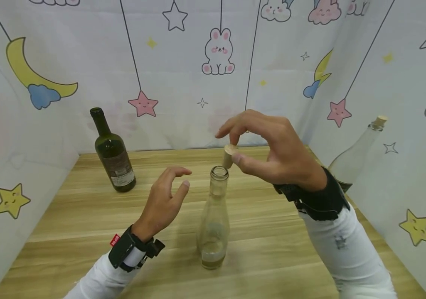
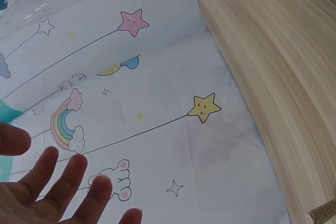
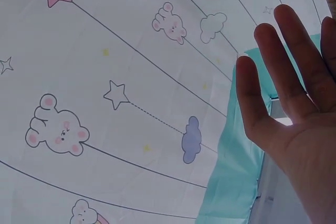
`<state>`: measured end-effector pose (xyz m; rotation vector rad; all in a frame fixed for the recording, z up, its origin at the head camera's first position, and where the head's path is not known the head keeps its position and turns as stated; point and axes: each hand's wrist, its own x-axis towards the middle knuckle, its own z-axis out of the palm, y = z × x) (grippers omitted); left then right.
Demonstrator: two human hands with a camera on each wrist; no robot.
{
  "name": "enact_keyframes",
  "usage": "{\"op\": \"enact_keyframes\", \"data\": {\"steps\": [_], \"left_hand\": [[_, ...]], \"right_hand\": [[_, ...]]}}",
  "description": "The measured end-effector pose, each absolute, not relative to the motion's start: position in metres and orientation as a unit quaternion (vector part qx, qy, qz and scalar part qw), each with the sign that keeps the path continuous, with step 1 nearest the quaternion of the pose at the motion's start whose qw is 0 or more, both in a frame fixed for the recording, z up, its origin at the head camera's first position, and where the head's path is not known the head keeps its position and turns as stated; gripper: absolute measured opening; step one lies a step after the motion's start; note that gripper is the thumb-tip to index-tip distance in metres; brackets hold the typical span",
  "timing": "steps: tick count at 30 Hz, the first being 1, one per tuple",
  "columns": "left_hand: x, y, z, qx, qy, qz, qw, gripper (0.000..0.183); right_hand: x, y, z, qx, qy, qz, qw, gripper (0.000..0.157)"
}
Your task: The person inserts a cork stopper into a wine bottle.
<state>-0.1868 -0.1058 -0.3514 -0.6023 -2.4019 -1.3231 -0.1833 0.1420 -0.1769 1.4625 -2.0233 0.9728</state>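
Note:
A clear glass bottle point(image 1: 214, 220) with a little liquid at its bottom stands upright on the wooden table. Just above and to the right of its uncovered mouth, my right hand point(image 1: 272, 149) pinches a cork point(image 1: 228, 156) between thumb and a finger. Whether the cork touches the rim I cannot tell. My left hand point(image 1: 164, 199) hovers left of the bottle, fingers loosely bent and apart from the glass. In the left wrist view the left hand's fingers point(image 2: 68, 182) hold nothing. The right wrist view shows several right-hand fingers point(image 3: 268, 66) extended; the cork is out of that view.
A dark green wine bottle point(image 1: 113, 153) with a label stands at the back left of the table point(image 1: 272, 249). Another clear bottle point(image 1: 355, 153), closed with a cork, stands at the right, partly behind my right wrist. Patterned white cloth walls point(image 1: 183, 62) surround the table.

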Motion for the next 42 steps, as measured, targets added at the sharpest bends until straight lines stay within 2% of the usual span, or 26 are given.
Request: {"op": "enact_keyframes", "data": {"steps": [8,16,24,26,29,31,33,39,42], "left_hand": [[-0.184,-0.101,-0.351,-0.223,-0.839,-0.47,0.159,0.027],[-0.181,-0.092,-0.346,-0.274,-0.795,-0.524,0.135,0.024],[-0.173,-0.083,-0.343,-0.361,-0.703,-0.611,0.046,0.036],[-0.172,-0.081,-0.344,-0.38,-0.687,-0.618,0.034,0.04],[-0.171,-0.079,-0.346,-0.402,-0.665,-0.629,0.016,0.048],[-0.17,-0.076,-0.349,-0.412,-0.651,-0.637,0.002,0.05],[-0.17,-0.073,-0.351,-0.42,-0.646,-0.638,-0.007,0.052],[-0.17,-0.063,-0.36,-0.434,-0.673,-0.599,0.012,0.057],[-0.17,-0.061,-0.363,-0.437,-0.67,-0.6,0.006,0.054]], "right_hand": [[-0.179,0.135,-0.174,0.551,-0.728,0.355,0.203,0.01],[-0.183,0.134,-0.183,0.547,-0.743,0.34,0.182,0.008],[-0.185,0.136,-0.186,0.549,-0.749,0.327,0.175,0.01],[-0.185,0.136,-0.186,0.548,-0.75,0.327,0.17,0.013],[-0.186,0.134,-0.189,0.531,-0.758,0.345,0.157,0.031],[-0.186,0.13,-0.194,0.513,-0.754,0.39,0.127,0.045],[-0.185,0.125,-0.202,0.491,-0.74,0.453,0.078,0.051],[-0.186,0.111,-0.232,0.442,-0.623,0.631,-0.137,0.044],[-0.187,0.107,-0.242,0.432,-0.56,0.678,-0.201,0.044]]}}
